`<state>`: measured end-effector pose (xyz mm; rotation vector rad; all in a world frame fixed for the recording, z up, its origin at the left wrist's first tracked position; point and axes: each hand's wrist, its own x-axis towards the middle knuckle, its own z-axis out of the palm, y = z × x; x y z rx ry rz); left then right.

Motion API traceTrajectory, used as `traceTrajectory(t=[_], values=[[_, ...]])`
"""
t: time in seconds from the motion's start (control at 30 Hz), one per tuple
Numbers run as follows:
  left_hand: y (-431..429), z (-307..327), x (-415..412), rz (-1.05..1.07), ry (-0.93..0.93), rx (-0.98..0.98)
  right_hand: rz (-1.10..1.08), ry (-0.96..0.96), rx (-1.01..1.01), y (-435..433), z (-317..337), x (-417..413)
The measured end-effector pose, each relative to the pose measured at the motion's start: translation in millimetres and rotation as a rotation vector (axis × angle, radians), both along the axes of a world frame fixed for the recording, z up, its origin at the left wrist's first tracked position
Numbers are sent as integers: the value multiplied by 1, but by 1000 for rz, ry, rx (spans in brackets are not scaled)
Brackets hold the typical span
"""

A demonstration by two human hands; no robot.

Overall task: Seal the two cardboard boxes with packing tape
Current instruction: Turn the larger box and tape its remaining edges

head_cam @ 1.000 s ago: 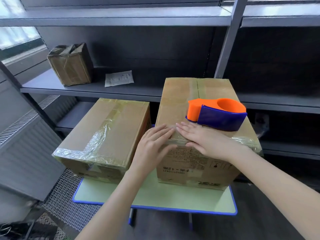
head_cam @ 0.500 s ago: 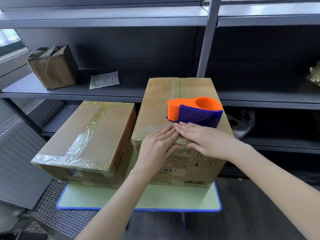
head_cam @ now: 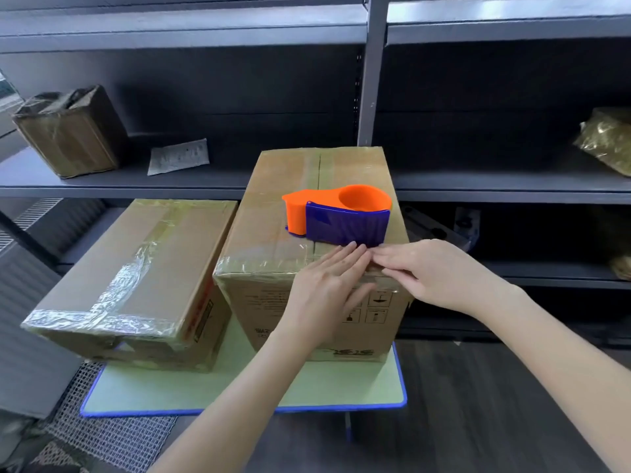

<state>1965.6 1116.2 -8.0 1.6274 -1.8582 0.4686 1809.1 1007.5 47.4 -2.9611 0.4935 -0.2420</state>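
Two cardboard boxes stand on a green table [head_cam: 327,387] with a blue rim. The low left box [head_cam: 136,268] has shiny tape across its top and front edge. The taller right box [head_cam: 307,199] carries an orange and purple tape dispenser [head_cam: 338,216] on its top. Clear tape runs along this box's front top edge. My left hand [head_cam: 327,288] lies flat over that edge, fingers straight, pressing the tape. My right hand [head_cam: 433,271] presses the tape beside it at the right front corner, fingertips meeting the left hand's.
Dark metal shelving stands behind the table, with an upright post [head_cam: 370,80]. A wrapped small box [head_cam: 68,131] and a paper slip [head_cam: 179,157] lie on the left shelf. A crinkled gold package [head_cam: 607,141] sits at the right. A mesh grate [head_cam: 112,435] lies below left.
Both hands have slid to the right along the right box's front top edge, from its middle toward the right corner. The view has shifted rightward.
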Motion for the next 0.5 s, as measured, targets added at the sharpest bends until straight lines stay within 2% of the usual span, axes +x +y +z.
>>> traceTrajectory(t=[0.3,0.5], values=[[-12,-4,-21,29,76,-28,-38,-119,157,-21,-14,-27],[-27,3,-43,-64,42,39,-80,-36,188,-33,-19,-52]])
